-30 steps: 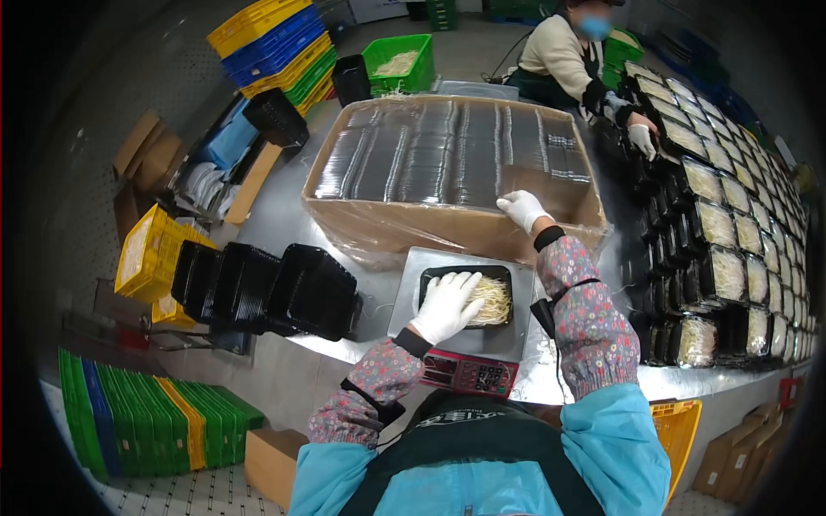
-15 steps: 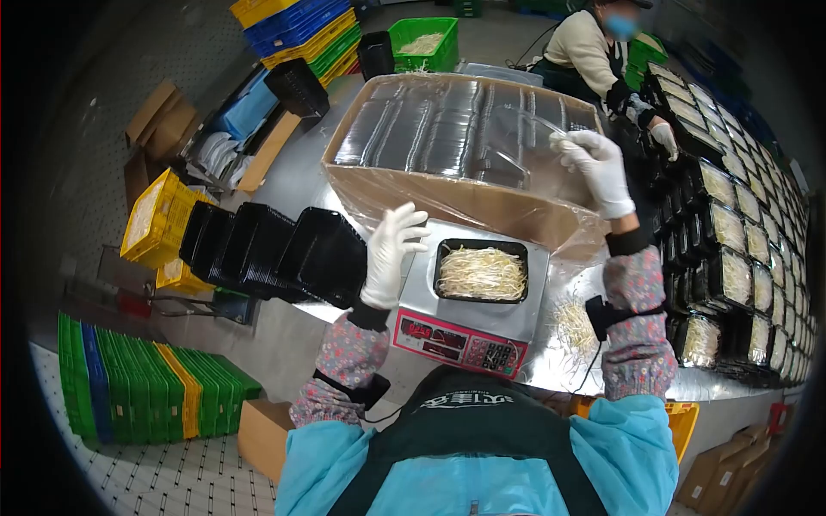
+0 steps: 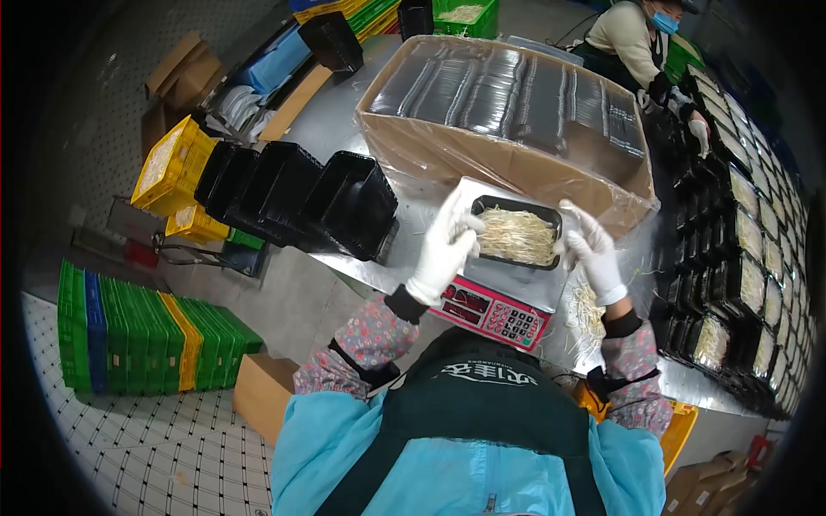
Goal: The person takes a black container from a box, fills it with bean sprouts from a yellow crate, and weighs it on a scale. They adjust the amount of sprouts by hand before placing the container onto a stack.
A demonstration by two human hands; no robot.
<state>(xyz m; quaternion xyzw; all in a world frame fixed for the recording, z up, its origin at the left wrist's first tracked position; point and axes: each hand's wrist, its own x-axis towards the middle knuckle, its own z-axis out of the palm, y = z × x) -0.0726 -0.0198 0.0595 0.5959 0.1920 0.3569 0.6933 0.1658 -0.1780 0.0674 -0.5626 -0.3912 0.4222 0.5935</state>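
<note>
A black tray [image 3: 514,206] filled with bean sprouts [image 3: 520,236] rests on a scale [image 3: 490,311] with a red-framed keypad panel. Over the tray is a clear plastic lid [image 3: 533,222], hard to make out against the sprouts. My left hand [image 3: 446,251], in a white glove, has its fingers curled at the left edge of lid and tray. At the opposite edge my gloved right hand [image 3: 594,256] pinches the lid between thumb and fingers. Whether the lid is seated on the rim cannot be seen.
Behind the scale stands a carton [image 3: 499,159] packed with stacked clear lids. Nested black trays [image 3: 353,206] are at left. Loose sprouts [image 3: 587,318] lie right of the scale. Stacked filled packs [image 3: 748,249] line the right side, where a co-worker [image 3: 628,43] reaches in.
My right hand has brought the clear lid from the carton down to the tray. My left hand has moved in to the tray's left edge. The camera view has shifted.
</note>
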